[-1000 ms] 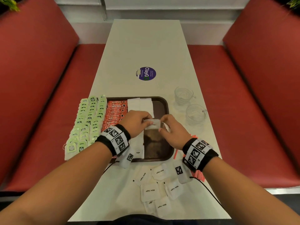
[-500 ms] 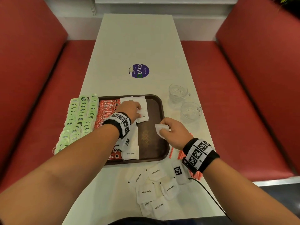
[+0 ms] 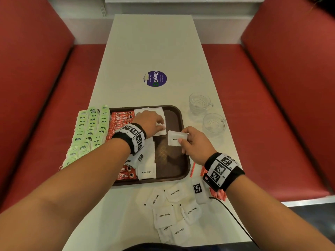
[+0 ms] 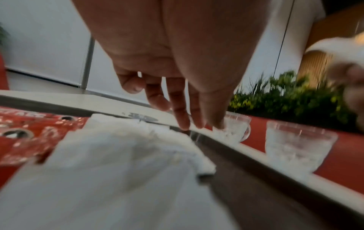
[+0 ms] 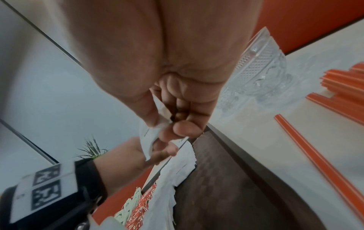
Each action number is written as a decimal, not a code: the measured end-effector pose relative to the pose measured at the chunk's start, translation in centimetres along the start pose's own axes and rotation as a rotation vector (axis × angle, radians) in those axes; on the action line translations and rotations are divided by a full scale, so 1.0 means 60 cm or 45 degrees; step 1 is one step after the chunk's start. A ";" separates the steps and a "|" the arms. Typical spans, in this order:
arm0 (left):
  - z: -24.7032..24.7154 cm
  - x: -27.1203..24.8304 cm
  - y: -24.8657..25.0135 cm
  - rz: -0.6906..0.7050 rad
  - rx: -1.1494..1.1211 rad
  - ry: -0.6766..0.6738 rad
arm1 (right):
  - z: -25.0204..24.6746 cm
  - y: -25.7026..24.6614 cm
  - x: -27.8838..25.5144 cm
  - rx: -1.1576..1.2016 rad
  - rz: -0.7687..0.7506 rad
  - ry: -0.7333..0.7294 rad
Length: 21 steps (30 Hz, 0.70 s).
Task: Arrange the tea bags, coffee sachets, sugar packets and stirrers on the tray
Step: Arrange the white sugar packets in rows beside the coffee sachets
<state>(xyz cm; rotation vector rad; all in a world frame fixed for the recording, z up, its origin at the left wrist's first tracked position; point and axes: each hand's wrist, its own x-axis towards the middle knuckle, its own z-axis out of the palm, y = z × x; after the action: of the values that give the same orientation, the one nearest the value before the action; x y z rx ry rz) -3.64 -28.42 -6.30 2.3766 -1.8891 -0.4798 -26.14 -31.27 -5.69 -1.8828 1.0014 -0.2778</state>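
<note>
A brown tray (image 3: 182, 124) holds a column of red coffee sachets (image 3: 121, 119) and a column of white sugar packets (image 3: 146, 172). Green tea bags (image 3: 88, 131) lie in rows over its left edge. My left hand (image 3: 160, 125) rests with straight fingers on the far sugar packets (image 4: 118, 155), holding nothing. Above the tray's bare right half, my right hand (image 3: 181, 137) pinches one white sugar packet (image 3: 174, 137) between thumb and fingers; the right wrist view shows the same packet (image 5: 145, 137).
Several loose sugar packets (image 3: 168, 214) lie on the table in front of the tray. Red stirrers (image 3: 192, 169) lie right of it, under my right wrist. Two glass cups (image 3: 198, 104) (image 3: 213, 124) stand past the tray's right edge. Red benches flank the table.
The hands met over the tray's middle a second ago. My left hand then went to the far sugar packets and stays there; my right hand still holds a packet.
</note>
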 end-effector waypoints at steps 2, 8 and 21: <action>-0.017 -0.019 0.011 0.094 -0.340 0.076 | 0.000 -0.004 0.003 0.008 0.000 0.004; -0.034 -0.058 0.037 0.309 -0.517 0.021 | 0.007 -0.017 0.008 0.000 0.011 0.010; 0.029 0.002 -0.015 -0.193 -0.109 -0.050 | 0.031 0.018 0.006 -0.743 0.392 -0.201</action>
<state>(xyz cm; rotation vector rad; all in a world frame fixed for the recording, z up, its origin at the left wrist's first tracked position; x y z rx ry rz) -3.27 -28.10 -8.19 2.4825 -1.6736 -0.6096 -25.43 -30.60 -7.61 -2.1739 1.3382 0.3797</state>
